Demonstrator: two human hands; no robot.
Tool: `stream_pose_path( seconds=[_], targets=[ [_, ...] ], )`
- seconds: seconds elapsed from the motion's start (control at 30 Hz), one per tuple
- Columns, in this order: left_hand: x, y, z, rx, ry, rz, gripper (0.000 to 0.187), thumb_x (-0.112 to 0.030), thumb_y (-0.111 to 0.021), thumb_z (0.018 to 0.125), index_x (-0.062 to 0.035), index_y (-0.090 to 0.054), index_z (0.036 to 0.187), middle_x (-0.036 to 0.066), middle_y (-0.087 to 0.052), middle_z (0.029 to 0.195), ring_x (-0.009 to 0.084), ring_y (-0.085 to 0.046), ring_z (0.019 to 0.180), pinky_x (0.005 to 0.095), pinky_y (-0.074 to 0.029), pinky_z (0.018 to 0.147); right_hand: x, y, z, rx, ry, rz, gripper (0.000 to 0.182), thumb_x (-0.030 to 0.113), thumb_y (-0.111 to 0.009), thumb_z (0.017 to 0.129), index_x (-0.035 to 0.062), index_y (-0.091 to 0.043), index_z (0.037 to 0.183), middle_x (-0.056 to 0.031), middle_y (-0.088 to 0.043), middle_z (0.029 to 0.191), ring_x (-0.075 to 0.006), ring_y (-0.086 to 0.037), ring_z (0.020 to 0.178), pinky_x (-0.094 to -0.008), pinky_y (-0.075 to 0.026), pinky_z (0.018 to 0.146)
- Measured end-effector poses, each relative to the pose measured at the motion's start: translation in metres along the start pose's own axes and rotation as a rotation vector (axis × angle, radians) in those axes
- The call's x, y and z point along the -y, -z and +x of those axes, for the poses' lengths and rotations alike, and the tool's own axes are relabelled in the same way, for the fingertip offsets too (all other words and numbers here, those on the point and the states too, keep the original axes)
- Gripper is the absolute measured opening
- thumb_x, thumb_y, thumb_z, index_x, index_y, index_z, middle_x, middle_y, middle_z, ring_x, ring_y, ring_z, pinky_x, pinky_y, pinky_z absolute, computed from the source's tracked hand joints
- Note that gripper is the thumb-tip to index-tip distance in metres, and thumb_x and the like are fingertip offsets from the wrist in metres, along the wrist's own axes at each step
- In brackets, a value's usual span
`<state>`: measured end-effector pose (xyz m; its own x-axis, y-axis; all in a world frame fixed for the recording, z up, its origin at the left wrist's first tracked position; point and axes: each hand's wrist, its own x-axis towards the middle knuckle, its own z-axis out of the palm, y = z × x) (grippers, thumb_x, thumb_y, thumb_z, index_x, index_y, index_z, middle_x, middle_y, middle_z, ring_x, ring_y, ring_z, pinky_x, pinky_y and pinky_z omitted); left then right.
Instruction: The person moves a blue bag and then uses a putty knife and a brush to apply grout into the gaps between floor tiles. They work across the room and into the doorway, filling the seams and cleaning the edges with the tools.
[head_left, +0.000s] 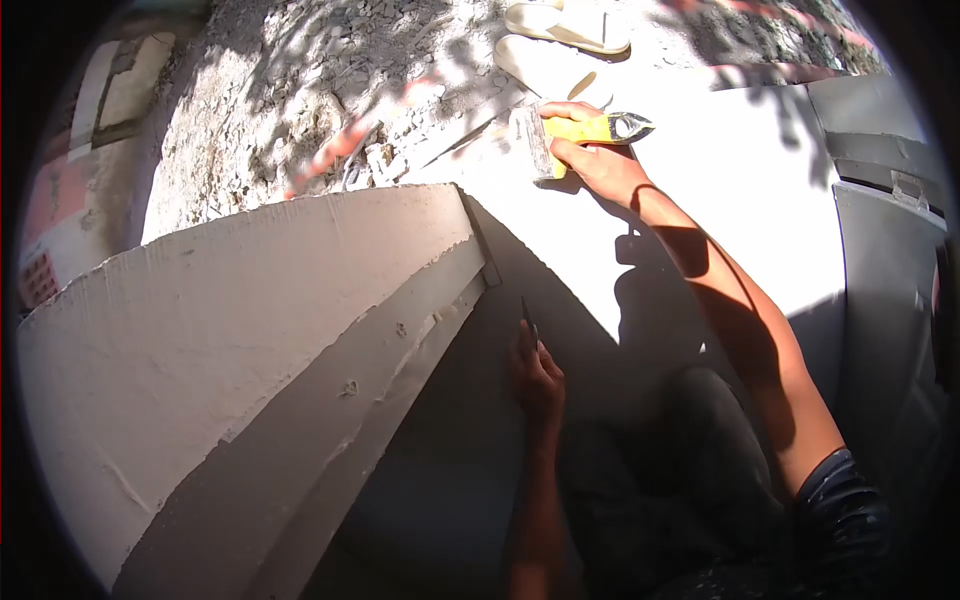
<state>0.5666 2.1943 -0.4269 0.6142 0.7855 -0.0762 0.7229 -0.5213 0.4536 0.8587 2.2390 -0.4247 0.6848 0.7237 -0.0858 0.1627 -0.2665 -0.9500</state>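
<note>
My right hand [600, 165] is wrapped round a yellow-handled tool [590, 130] with a wide, whitish, plaster-marked head on its left side. It is over the brightly lit pale surface, with the arm stretched forward. Lower down, in shade, my left hand [538, 370] is closed round a thin dark tool [527, 312] whose narrow tip points up. That hand is beside the lower part of the pale plastered wall [270, 290], near its corner. How the left fingers lie is partly hidden by shadow.
A pair of pale sandals [570, 25] lies at the top, beside rubble-strewn ground [300, 80] with reddish strips. Grey metal-like panels [885, 240] stand at the right. The wall edge runs from the lower left to the middle. My knees are at the bottom.
</note>
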Motion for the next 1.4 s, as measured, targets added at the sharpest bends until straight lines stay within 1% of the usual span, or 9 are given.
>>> stream_pose_path(
  seconds=[0.37,0.53,0.6,0.73,0.83,1.07,1.13,1.3,1.4],
  targets=[
    [-0.018,-0.059,0.188,-0.309,-0.362,0.573,0.031,-0.004,-0.045,0.081,0.0139,-0.044,0.107,0.024,-0.048,0.090,0.0357,-0.053,0.072,0.0389,-0.046,0.066,-0.031,0.075,-0.090,0.126,-0.362,0.174,0.036,0.001,-0.052,0.076,0.0018,-0.052,0.113,-0.0081,-0.052,0.097,-0.0133,-0.050,0.084,-0.0277,-0.044,0.071],
    [-0.050,-0.043,0.220,0.031,0.449,0.011,0.031,-0.007,-0.044,0.087,0.0145,-0.040,0.109,0.026,-0.049,0.092,0.0387,-0.053,0.078,0.0419,-0.043,0.072,-0.005,0.072,-0.137,0.261,-0.198,0.026,0.042,0.003,-0.056,0.076,0.0019,-0.051,0.117,-0.0123,-0.050,0.101,-0.0203,-0.053,0.086,-0.0296,-0.045,0.072],
    [-0.053,-0.014,0.204,0.067,-0.022,0.044,0.022,-0.006,-0.042,0.087,0.0089,-0.044,0.104,0.022,-0.048,0.092,0.0387,-0.052,0.080,0.0424,-0.041,0.072,-0.014,0.053,-0.179,0.393,-0.044,0.178,0.047,0.007,-0.056,0.075,0.0108,-0.050,0.122,-0.0120,-0.050,0.103,-0.0271,-0.056,0.084,-0.0365,-0.045,0.070],
    [-0.064,0.033,0.142,0.141,0.008,-0.107,0.023,-0.007,-0.042,0.089,0.0091,-0.047,0.105,0.021,-0.053,0.093,0.0336,-0.055,0.088,0.0425,-0.042,0.075,-0.061,0.054,-0.184,1.117,-0.033,-0.169,0.038,0.015,-0.052,0.073,0.0122,-0.059,0.110,-0.0111,-0.060,0.093,-0.0282,-0.058,0.088,-0.0388,-0.046,0.074],
    [-0.060,0.054,0.061,0.221,0.321,-0.201,0.034,-0.014,-0.045,0.092,0.0071,-0.046,0.118,0.024,-0.053,0.114,0.0350,-0.056,0.098,0.0375,-0.044,0.089,-0.051,0.121,-0.054,0.735,0.136,-0.350,0.044,0.014,-0.051,0.066,0.0169,-0.062,0.108,-0.0088,-0.063,0.089,-0.0269,-0.058,0.085,-0.0386,-0.047,0.075],
    [0.020,0.047,-0.115,-0.179,-0.798,0.628,0.044,-0.032,-0.044,0.093,0.0038,-0.047,0.119,0.020,-0.053,0.115,0.0338,-0.055,0.098,0.0359,-0.046,0.084,-0.019,0.213,0.077,0.254,0.377,-0.761,0.042,0.010,-0.059,0.071,0.0135,-0.057,0.113,-0.0106,-0.059,0.088,-0.0303,-0.058,0.077,-0.0401,-0.047,0.067],
    [0.004,0.040,-0.137,0.362,0.298,-0.453,0.045,-0.032,-0.046,0.093,0.0033,-0.046,0.121,0.020,-0.053,0.115,0.0336,-0.055,0.099,0.0362,-0.044,0.085,-0.011,0.173,0.009,0.378,0.377,-0.495,0.045,0.016,-0.058,0.071,0.0136,-0.056,0.116,-0.0095,-0.059,0.089,-0.0295,-0.058,0.076,-0.0386,-0.047,0.066],
    [-0.019,0.037,-0.152,0.425,0.504,-0.454,0.049,-0.031,-0.044,0.093,0.0065,-0.042,0.124,0.022,-0.049,0.122,0.0329,-0.049,0.110,0.0360,-0.039,0.092,-0.025,0.046,-0.132,1.333,0.113,-0.331,0.018,0.023,-0.057,0.064,0.0092,-0.060,0.075,-0.0132,-0.062,0.077,-0.0324,-0.059,0.076,-0.0421,-0.046,0.068],
    [-0.030,0.048,-0.160,0.370,0.630,-0.452,0.049,-0.029,-0.043,0.093,0.0086,-0.041,0.125,0.023,-0.045,0.127,0.0307,-0.043,0.118,0.0355,-0.036,0.095,-0.042,0.062,-0.055,0.883,0.224,-0.361,0.019,0.023,-0.057,0.064,0.0072,-0.057,0.073,-0.0137,-0.060,0.071,-0.0345,-0.057,0.071,-0.0436,-0.045,0.068]
  ],
)
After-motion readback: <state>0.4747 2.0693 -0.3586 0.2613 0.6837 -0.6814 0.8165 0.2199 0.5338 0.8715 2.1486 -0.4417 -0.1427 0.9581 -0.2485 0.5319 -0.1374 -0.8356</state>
